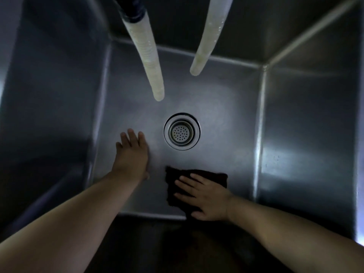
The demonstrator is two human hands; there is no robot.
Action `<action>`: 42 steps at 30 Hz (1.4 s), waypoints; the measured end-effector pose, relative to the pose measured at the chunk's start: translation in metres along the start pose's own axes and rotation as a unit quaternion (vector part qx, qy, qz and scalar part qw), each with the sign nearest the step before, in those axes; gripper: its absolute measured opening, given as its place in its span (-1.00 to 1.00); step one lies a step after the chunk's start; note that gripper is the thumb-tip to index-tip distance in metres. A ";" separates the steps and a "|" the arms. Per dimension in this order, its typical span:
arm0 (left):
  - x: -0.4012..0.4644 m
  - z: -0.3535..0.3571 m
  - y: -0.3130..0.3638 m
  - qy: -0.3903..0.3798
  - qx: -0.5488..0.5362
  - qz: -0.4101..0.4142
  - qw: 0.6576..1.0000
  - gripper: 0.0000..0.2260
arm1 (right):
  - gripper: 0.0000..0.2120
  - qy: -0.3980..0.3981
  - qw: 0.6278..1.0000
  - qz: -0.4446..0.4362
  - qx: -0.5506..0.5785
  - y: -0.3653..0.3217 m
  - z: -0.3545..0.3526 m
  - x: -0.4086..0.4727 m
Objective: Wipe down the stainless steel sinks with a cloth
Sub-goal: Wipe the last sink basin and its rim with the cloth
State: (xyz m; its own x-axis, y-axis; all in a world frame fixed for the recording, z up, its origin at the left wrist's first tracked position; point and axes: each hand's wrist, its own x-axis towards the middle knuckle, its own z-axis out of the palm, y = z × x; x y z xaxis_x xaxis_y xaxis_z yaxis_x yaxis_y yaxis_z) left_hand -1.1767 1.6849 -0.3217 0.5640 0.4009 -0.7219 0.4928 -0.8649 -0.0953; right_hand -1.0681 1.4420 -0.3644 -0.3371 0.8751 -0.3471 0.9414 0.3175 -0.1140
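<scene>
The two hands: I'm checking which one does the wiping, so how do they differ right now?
The right hand presses flat on the dark cloth; the left hand has no cloth under it and lies on the bare sink floor. The left hand reaches farther in, level with the drain; the right stays near the front wall. Both are open with fingers spread.

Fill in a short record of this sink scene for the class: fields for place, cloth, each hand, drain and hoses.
place: inside a deep steel sink
cloth: dark cloth, flat on the sink floor near the front wall
right hand: right hand pressed flat on the cloth, fingers straight
left hand: left hand flat on bare floor, left of the drain
drain: round strainer, centre, uncovered
hoses: two pale hoses hanging above
</scene>
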 end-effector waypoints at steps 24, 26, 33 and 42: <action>0.008 0.006 -0.010 -0.020 -0.057 -0.004 0.998 0.10 | -0.36 0.089 0.944 0.308 0.077 0.168 -0.090 0.228; 0.009 0.003 -0.007 -0.023 -0.064 -0.006 0.998 0.03 | -0.39 0.084 0.956 0.275 0.056 0.169 -0.100 0.262; 0.015 0.005 -0.003 -0.009 -0.073 -0.028 0.997 -0.20 | -0.37 0.089 0.971 0.224 0.006 0.198 -0.123 0.307; 0.014 0.006 0.002 -0.015 -0.051 -0.042 0.998 -0.12 | -0.29 0.088 0.963 0.256 0.016 0.236 -0.103 0.221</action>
State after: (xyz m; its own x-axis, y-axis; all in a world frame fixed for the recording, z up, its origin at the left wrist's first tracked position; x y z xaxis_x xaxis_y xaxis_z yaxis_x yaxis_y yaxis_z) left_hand -1.1719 1.6872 -0.3356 0.4983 0.4603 -0.7347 0.6033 -0.7927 -0.0874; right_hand -0.9216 1.7476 -0.3721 0.1765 0.9632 -0.2029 0.9836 -0.1802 0.0002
